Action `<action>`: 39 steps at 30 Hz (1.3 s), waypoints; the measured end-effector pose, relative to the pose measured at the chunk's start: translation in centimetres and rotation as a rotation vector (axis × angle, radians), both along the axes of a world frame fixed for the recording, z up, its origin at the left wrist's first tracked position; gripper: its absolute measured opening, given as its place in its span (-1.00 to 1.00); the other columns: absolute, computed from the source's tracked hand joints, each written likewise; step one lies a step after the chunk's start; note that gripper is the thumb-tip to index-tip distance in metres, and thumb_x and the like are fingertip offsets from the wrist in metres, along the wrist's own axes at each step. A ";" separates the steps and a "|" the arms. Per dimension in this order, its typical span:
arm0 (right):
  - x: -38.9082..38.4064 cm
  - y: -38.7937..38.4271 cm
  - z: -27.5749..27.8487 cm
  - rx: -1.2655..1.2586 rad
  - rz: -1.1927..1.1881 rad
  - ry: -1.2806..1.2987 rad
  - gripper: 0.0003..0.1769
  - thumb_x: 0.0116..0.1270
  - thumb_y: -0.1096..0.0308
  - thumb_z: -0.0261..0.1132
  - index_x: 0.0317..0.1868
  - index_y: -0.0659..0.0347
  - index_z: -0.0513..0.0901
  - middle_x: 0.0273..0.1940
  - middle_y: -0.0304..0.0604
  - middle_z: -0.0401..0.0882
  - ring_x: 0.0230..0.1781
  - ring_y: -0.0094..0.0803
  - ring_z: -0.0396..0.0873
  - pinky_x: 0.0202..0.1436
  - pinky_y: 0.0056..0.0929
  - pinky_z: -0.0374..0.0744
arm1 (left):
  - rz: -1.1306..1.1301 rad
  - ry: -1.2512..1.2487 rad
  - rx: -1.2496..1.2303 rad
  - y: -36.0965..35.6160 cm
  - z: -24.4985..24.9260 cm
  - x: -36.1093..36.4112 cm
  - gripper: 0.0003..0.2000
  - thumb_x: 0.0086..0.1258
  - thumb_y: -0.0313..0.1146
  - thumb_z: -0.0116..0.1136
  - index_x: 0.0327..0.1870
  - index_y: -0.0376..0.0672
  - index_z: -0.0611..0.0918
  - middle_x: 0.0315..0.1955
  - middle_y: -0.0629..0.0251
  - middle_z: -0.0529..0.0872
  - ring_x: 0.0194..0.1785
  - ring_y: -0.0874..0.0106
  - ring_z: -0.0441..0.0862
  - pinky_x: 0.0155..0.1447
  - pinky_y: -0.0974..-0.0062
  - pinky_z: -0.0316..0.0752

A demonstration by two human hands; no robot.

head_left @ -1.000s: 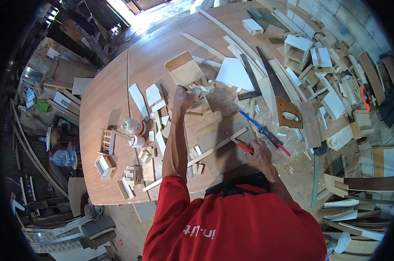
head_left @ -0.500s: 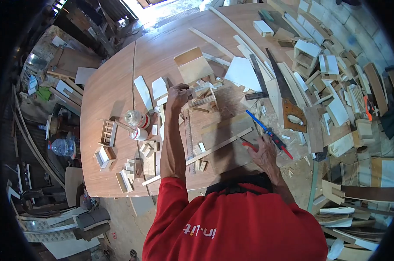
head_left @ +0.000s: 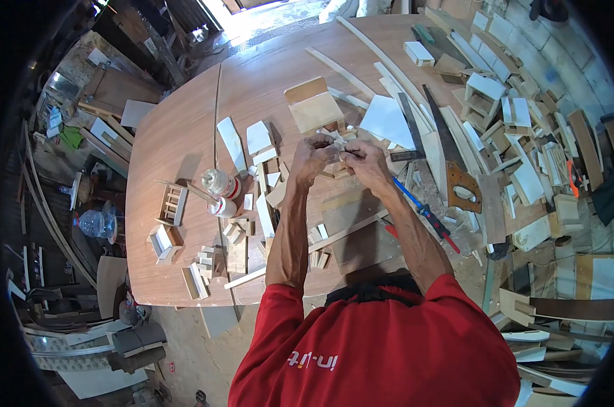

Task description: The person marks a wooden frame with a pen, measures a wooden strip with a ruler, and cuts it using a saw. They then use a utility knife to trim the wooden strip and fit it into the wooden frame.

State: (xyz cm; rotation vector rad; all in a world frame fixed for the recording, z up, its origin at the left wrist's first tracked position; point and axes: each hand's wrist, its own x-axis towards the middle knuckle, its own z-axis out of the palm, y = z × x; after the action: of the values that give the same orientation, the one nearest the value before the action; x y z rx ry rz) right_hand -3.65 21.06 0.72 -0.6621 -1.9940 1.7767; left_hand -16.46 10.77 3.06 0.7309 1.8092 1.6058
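Observation:
My left hand and my right hand meet over the middle of the brown wooden table. Between their fingers they pinch a small slatted wooden piece, held just above the boards. Right behind it lies a tan wooden box lid. Under my forearms rest a flat brown board and a long thin strip.
A handsaw and a red-and-blue tool lie to the right. Two glue bottles stand to the left, with small wooden frames and blocks around them. Offcuts pile up at the right edge.
My right hand left the red-handled tool near the front edge and came up to join the left hand. The left hand lifted the small slatted piece off the table.

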 end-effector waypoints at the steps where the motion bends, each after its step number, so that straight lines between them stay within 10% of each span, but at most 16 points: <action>1: 0.3 0.1 0.0 -0.111 -0.036 0.014 -0.69 0.31 0.33 0.36 -0.02 0.35 0.63 -0.24 -0.17 0.66 -0.31 -0.53 0.61 -0.30 -0.56 0.61 | -0.028 0.011 0.008 0.1 -0.3 -0.2 -0.78 0.16 -0.44 0.33 -0.21 -0.33 0.65 -0.37 0.27 0.69 -0.32 0.47 0.58 -0.22 0.51 0.47; 7: 3.2 1.7 -0.9 -0.261 -0.187 -0.052 -0.73 0.27 0.37 0.38 -0.08 0.34 0.63 -0.31 -0.22 0.66 -0.39 -0.58 0.58 -0.41 -0.60 0.58 | 0.026 0.865 -0.150 -0.3 -3.0 -5.5 -0.62 0.27 -0.32 0.34 0.02 -0.33 0.55 -0.11 -0.06 0.69 -0.03 0.13 0.68 0.01 0.27 0.56; 24: 5.2 1.6 -2.7 -0.384 -0.202 0.192 -0.73 0.41 0.47 0.22 0.08 0.07 0.66 -0.29 -0.36 0.55 -0.38 -0.67 0.52 -0.31 -0.63 0.60 | -0.237 0.598 -0.442 0.2 -4.6 -8.6 -0.72 0.28 -0.18 0.23 -0.13 -0.16 0.74 -0.32 0.05 0.77 -0.25 0.16 0.72 -0.10 0.22 0.56; 39: 4.0 1.2 -1.7 -0.091 -0.145 -0.008 -0.75 0.33 0.38 0.35 -0.01 0.22 0.66 -0.25 -0.23 0.66 -0.31 -0.56 0.60 -0.33 -0.56 0.61 | -0.040 0.105 -0.305 -1.9 -5.2 -4.8 -0.67 0.36 -0.33 0.23 -0.17 -0.56 0.62 -0.40 0.04 0.70 -0.42 0.26 0.73 -0.48 0.41 0.64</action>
State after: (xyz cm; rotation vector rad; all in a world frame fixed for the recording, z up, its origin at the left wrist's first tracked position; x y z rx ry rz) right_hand 0.36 22.22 -0.97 -0.8221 -1.8291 1.7886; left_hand -21.26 8.85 -2.14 0.7141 2.0416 1.2468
